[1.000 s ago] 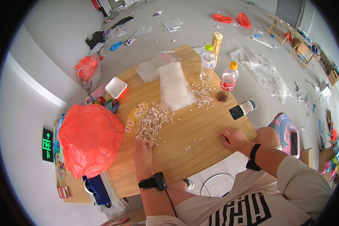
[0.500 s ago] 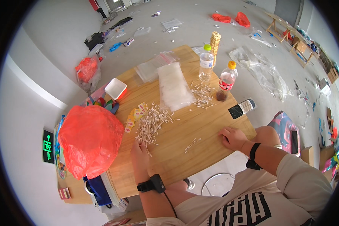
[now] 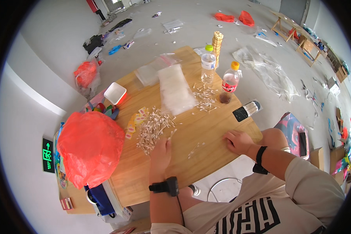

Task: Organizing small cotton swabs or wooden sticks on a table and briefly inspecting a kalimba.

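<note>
My left hand (image 3: 161, 154) is closed at the near edge of a loose pile of cotton swabs (image 3: 154, 126). Swab tips stick out past its pinched fingertips; how many it holds is hidden. To its right a few cotton swabs (image 3: 196, 150) lie apart on the wooden table (image 3: 179, 167). My right hand (image 3: 240, 142) rests on the tabletop near the right edge, fingers loosely spread and holding nothing. Small yellow-and-white packets (image 3: 132, 126) lie left of the pile. Beyond it is a stack of clear plastic bags (image 3: 176, 89), with more swabs (image 3: 206, 97) beside that.
A puffed red plastic bag (image 3: 89, 148) fills the table's left side, near a white-and-red tray (image 3: 116, 93). Two bottles (image 3: 208, 64) (image 3: 229, 84) stand at the far right, by a packet of black-tipped swabs (image 3: 247, 111). Litter is scattered over the floor.
My left hand has moved right from the pile's near-left edge, with swab tips now showing at its fingers. My right hand stays resting on the table. The whole view has shifted slightly.
</note>
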Demonstrator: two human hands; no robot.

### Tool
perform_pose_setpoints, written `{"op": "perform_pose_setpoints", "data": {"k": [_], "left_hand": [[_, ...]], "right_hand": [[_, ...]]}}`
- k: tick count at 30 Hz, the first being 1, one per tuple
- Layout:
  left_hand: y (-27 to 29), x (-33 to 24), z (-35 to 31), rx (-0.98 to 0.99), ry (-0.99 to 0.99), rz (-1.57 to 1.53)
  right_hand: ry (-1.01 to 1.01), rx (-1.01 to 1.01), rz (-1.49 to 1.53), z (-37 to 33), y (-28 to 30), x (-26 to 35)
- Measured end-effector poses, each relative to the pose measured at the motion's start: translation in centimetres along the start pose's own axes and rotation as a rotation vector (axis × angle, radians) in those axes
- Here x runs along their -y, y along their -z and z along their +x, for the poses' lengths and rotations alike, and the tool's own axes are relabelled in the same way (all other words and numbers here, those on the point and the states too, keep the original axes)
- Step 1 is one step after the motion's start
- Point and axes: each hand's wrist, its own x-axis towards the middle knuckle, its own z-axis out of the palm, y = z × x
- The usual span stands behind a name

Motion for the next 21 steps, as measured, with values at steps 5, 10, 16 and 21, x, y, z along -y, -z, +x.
{"op": "perform_pose_setpoints", "data": {"k": [5, 10, 16, 21], "left_hand": [[-3.5, -3.7, 0.9, 0.011, -0.098, 0.206], [-3.6, -5.2, 0.8, 0.108, -0.117, 0.112], [-1.7, -3.3, 1.2, 0.090, 0.059, -0.283], [-3.6, -2.9, 2.0, 0.009, -0.014, -0.533]], "right_hand": [[-0.080, 0.090, 0.027, 0.2, 0.4, 0.4], [-0.092, 0.106, 0.025, 0.1, 0.6, 0.2], [-0.086, 0.101, 0.041, -0.1, 0.7, -0.1], [-0.052, 0.089, 0.053, 0.1, 0.5, 0.1]]}}
